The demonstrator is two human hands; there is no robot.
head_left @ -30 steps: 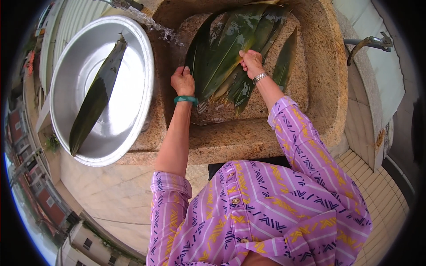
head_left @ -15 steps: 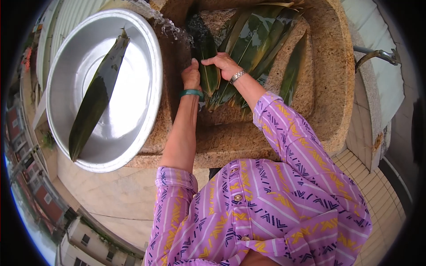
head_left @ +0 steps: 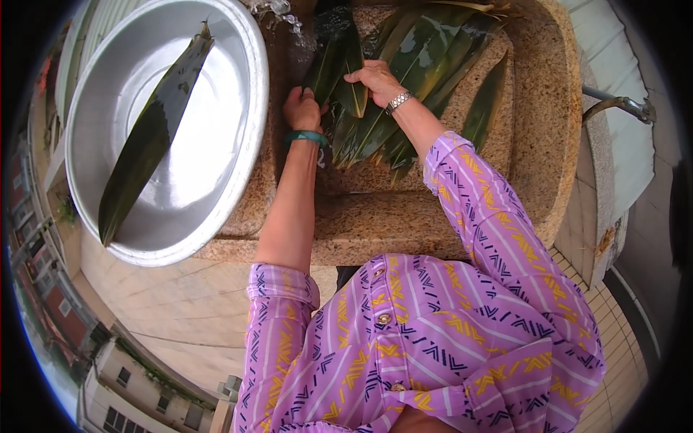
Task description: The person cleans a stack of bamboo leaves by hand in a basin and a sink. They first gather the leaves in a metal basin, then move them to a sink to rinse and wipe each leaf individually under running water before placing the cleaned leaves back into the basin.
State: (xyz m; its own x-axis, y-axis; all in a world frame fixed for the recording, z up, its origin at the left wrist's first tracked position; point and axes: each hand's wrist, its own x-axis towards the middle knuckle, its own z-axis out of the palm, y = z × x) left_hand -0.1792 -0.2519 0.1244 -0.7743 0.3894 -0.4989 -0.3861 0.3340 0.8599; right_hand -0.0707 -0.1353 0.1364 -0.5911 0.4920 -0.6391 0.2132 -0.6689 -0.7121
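Note:
Two wet, dark green bamboo leaves overlap between my hands, under running water (head_left: 299, 25) in a brown stone sink (head_left: 543, 137). My left hand (head_left: 303, 110), with a green bangle at its wrist, is closed on the left bamboo leaf (head_left: 330, 66). Thumb and fingers of my right hand (head_left: 374, 81) pinch the edge of the right bamboo leaf (head_left: 354, 95); a metal watch is on that wrist. More bamboo leaves (head_left: 426, 54) lie fanned in the sink beneath and beyond my right hand. A single leaf (head_left: 485, 108) rests apart, near the sink's right side.
A large silver metal basin (head_left: 254, 144) stands at the left, over the sink's edge, with one long bamboo leaf (head_left: 151, 133) across it. A metal pipe (head_left: 621, 105) sticks out beyond the sink's right wall. Pale tiles (head_left: 173, 303) cover the floor.
My hands have moved apart a little, and the leaves between them have fanned so that a second tip shows. The whole view has shifted slightly.

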